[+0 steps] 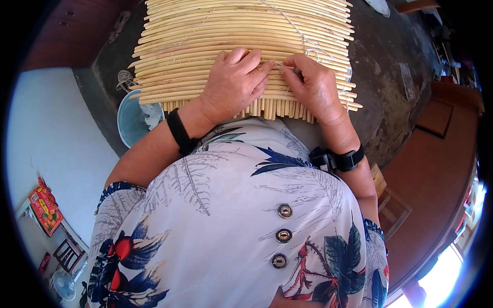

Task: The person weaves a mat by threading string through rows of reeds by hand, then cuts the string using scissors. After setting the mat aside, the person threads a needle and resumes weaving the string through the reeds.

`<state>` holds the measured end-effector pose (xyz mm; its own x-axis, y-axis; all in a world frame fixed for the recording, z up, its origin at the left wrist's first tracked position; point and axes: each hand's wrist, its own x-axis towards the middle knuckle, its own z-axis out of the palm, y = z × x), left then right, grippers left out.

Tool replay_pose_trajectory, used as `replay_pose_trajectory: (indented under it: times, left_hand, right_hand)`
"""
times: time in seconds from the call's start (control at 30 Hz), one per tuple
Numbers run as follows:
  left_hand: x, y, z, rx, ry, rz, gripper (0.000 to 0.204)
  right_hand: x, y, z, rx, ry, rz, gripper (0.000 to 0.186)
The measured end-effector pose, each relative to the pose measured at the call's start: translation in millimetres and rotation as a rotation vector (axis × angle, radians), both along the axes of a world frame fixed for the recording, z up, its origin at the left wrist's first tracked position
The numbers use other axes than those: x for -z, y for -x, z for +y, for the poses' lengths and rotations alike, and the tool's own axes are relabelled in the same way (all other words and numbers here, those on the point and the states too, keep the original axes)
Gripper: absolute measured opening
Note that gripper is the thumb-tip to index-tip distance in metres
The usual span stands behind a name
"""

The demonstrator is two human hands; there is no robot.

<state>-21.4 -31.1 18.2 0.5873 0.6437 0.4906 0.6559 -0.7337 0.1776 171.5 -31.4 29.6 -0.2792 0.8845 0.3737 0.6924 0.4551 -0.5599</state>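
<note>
A mat of pale yellow reed stalks (pixel 195 38) lies before me, its rows running left to right and white string (pixel 292 23) tied across them. Both my hands rest low over its near part. My left hand (pixel 237 82) is closed, thumb and forefinger pinched toward the middle. Just to its right, my right hand (pixel 316 84) is closed too, its thumb and forefinger bent together. A thin strand of string seems to run between the two pinches; its ends are hidden by my fingers. Below my hands, shorter stalk ends (pixel 269 109) point toward me.
A light blue bucket (pixel 129 120) with a pale plastic bag in it stands at the left of the mat. Near it is a patterned shoe (pixel 125 79). Brown wooden furniture (pixel 426 159) stands on the right, and a dark floor (pixel 377 72) shows around the mat.
</note>
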Motion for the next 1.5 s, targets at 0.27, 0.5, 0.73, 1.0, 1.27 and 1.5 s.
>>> replay_pose_trajectory:
  times: [0.27,0.5,0.73,1.0,1.27,1.5]
  left_hand:
    - [-2.1,-1.3,0.3,-0.003,0.002,-0.007,0.034]
    - [7.1,-0.8,4.7,-0.008,-0.052,-0.021,0.032]
    - [4.9,-0.5,6.1,-0.002,0.015,-0.086,0.029]
    - [2.1,-0.9,7.1,-0.004,0.061,-0.13,0.029]
    - [-2.2,1.0,7.2,-0.028,0.181,-0.232,0.034]
    - [-6.8,3.4,16.9,-0.072,0.476,-0.412,0.024]
  right_hand:
    - [3.7,11.3,8.7,-0.023,-0.08,-0.1,0.01]
    - [8.3,12.9,9.8,0.052,-0.042,-0.228,0.008]
    - [10.3,14.3,9.5,0.066,-0.065,-0.281,0.009]
    - [13.4,13.1,12.4,0.022,-0.198,-0.297,0.014]
    - [11.7,12.5,10.9,0.012,-0.185,-0.283,0.011]
    - [11.4,13.0,10.0,0.026,-0.182,-0.261,0.008]
